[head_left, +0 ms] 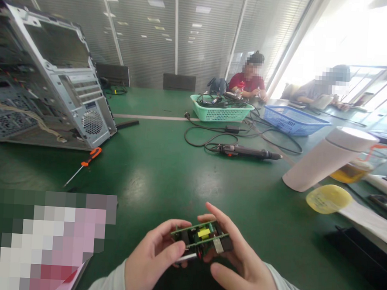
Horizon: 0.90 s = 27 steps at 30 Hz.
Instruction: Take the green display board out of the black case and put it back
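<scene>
A small green circuit board assembly [204,234] is held low over the front of the table, two boards stacked with a yellow part, black blocks and a silver connector between them. My left hand [159,252] is closed on its left end, the thumb pressing the near edge. My right hand [239,253] cups the right end, some fingers curled behind and beneath it. The right index finger stretches out above, and the right thumb stands off the board. Parts of the fingers and the underside are hidden.
An open computer case [93,121] stands left, an orange-handled screwdriver [90,157] before it. Ahead lie a corded electric screwdriver [248,152], a green basket [221,115] of cables and a blue basket [293,120]. A pinkish-white bottle [330,160] stands right. Two people sit across the table.
</scene>
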Each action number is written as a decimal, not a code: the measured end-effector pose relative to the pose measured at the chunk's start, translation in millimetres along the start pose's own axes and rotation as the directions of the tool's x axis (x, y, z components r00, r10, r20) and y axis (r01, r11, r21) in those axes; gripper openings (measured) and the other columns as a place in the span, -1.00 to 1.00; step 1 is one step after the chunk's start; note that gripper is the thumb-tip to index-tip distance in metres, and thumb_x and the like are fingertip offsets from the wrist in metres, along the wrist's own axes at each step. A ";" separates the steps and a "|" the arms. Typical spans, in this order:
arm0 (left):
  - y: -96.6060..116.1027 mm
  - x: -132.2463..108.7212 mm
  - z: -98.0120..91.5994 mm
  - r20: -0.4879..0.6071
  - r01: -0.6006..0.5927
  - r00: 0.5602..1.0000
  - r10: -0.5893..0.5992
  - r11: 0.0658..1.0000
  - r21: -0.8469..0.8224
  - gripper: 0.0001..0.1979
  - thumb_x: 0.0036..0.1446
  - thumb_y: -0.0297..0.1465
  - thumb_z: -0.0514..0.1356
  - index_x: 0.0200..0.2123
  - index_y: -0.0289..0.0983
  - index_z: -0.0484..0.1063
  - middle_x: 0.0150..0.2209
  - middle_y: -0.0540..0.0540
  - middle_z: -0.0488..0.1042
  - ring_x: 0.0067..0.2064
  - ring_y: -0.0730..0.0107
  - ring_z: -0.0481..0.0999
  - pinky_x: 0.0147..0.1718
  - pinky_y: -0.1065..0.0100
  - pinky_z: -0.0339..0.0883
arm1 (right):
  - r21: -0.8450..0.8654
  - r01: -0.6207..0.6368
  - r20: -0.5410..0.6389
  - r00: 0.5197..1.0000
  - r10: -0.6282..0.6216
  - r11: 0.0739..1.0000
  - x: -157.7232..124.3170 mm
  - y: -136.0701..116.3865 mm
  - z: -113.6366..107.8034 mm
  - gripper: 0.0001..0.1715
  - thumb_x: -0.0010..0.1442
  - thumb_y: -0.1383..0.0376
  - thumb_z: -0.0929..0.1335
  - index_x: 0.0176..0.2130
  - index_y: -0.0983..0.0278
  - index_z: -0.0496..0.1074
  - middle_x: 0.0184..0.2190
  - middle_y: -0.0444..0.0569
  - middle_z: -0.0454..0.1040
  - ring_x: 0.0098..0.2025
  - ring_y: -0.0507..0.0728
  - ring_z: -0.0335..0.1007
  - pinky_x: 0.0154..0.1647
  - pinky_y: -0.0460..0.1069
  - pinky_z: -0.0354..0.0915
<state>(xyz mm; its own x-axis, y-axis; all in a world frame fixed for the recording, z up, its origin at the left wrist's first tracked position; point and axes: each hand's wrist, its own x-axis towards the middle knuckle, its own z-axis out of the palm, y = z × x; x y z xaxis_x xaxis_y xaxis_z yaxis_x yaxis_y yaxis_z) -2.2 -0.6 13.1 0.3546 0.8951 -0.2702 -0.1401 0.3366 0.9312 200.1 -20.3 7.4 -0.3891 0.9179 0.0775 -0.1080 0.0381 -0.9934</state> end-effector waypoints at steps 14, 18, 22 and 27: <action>-23.2 -2.9 -8.7 0.031 -0.195 0.981 0.193 0.961 0.196 -0.56 0.07 -0.43 0.26 0.05 -0.16 0.31 -0.12 -0.09 0.58 -0.11 0.19 0.56 -0.12 0.23 0.39 | -0.219 -0.098 -0.078 0.993 0.083 0.971 4.7 17.9 -3.1 -0.40 0.31 0.04 0.27 0.24 0.14 0.07 -0.07 -0.03 0.36 -0.18 0.12 0.38 -0.16 0.00 0.33; -24.9 -4.9 -6.4 -0.012 -0.252 0.964 0.267 0.924 0.286 -0.48 0.03 -0.52 0.21 0.09 -0.11 0.29 -0.08 -0.04 0.52 -0.07 0.23 0.53 -0.12 0.29 0.39 | -0.191 -0.079 -0.037 0.997 0.073 0.978 8.0 12.0 -3.3 -0.52 0.21 0.13 0.35 0.06 0.22 0.19 -0.18 -0.02 0.40 -0.09 0.19 0.36 -0.10 0.04 0.29; -13.7 -7.7 0.9 -0.018 -0.295 0.946 0.323 0.886 0.358 -0.57 -0.03 -0.60 0.17 -0.07 -0.13 0.41 -0.11 -0.01 0.46 -0.09 0.27 0.52 -0.15 0.36 0.39 | -0.214 -0.101 -0.050 0.994 0.092 0.971 8.5 8.2 -3.0 -0.56 0.12 0.22 0.37 -0.02 0.22 0.22 -0.18 -0.03 0.37 -0.13 0.17 0.35 -0.18 0.00 0.29; -3.7 -10.1 5.9 -0.003 -0.335 0.932 0.362 0.867 0.370 -0.58 -0.11 -0.64 0.16 -0.15 -0.17 0.44 -0.13 -0.04 0.43 -0.07 0.25 0.48 -0.17 0.38 0.40 | -0.349 0.030 -0.042 0.998 -0.048 0.937 9.3 1.9 -2.5 -0.62 0.07 0.32 0.36 -0.08 0.19 0.27 -0.18 -0.08 0.34 -0.17 0.12 0.34 -0.16 -0.01 0.27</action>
<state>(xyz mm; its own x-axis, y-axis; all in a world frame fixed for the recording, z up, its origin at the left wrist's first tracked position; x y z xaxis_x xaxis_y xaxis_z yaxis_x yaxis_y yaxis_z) 0.1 -12.6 13.8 0.2776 0.9570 0.0843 0.1012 -0.1164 0.9880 198.6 -10.7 6.1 -0.3451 0.9307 0.1210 0.2060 0.2009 -0.9577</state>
